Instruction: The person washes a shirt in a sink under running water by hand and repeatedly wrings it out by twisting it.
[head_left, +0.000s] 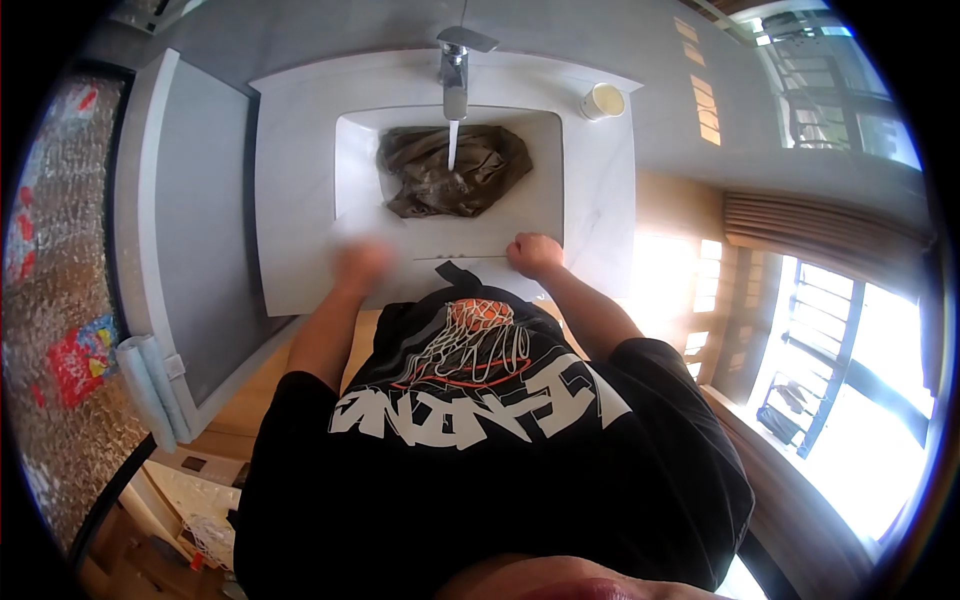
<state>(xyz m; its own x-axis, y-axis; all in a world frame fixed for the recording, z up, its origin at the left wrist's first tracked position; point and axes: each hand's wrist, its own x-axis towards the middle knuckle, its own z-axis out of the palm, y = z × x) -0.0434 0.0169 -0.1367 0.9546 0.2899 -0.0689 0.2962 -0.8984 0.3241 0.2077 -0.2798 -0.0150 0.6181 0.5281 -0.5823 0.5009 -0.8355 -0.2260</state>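
Observation:
Brown-grey wet cloth lies bunched up in the white sink. Water runs onto it from the chrome faucet. My left hand is over the front left of the sink, smeared by motion. A pale blur shows just above it, so I cannot make out its fingers or whether it holds anything. At the front right rim, my right hand rests as a fist on the counter, with nothing visible in it. Both hands are apart from the cloth.
A pale cup stands at the counter's back right corner. On the left, a light blue towel hangs beside a grey panel. A bright window and a gathered curtain are on the right.

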